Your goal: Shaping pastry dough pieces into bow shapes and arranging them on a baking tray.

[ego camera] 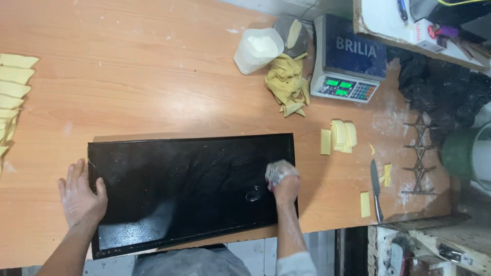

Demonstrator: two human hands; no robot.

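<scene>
Two hands (81, 197) (281, 179) on a black tray (189, 174) atop a floury wooden table (153, 76).

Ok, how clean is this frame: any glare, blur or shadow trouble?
Head view: soft glare on the black tray, strongest near its lower left; right hand slightly blurred, pale with something I cannot identify; left hand sharp at the tray's edge; top right corner is dark, and the wooden table is evenly lit.

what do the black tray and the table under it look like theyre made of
Black tray: probably metal, dark and glossy; it shows wet-looking sheen and a thin raised rim. Table: wood-look board, likely laminate; orange grain pattern, smooth matte surface with pale floury smudges.
</scene>
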